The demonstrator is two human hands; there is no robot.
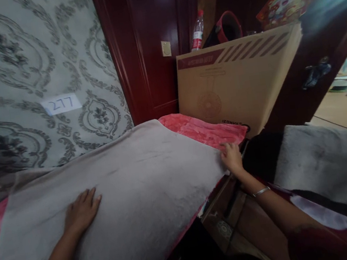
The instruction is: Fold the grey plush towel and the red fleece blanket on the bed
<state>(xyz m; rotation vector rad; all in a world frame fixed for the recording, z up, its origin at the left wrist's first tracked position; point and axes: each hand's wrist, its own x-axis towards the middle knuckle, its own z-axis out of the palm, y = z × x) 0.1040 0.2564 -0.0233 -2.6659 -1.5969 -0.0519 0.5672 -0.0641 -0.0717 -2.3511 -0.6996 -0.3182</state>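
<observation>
A large grey plush cloth [142,182] lies spread over a red-pink plush cover [199,128], which shows beyond its far right edge and at the lower left. My left hand [83,211] rests on the grey cloth, palm down with fingers spread, holding nothing. At the cloth's right corner is my right hand [231,157], its fingers bent and closed on the edge. The fingertips are partly hidden there.
A big cardboard box [228,82] stands behind the cover, with a plastic bottle [198,31] on top. Another grey plush cloth [332,167] lies at the right. A tiled floor [249,223] shows below the near edge. Patterned wallpaper [22,78] covers the left wall.
</observation>
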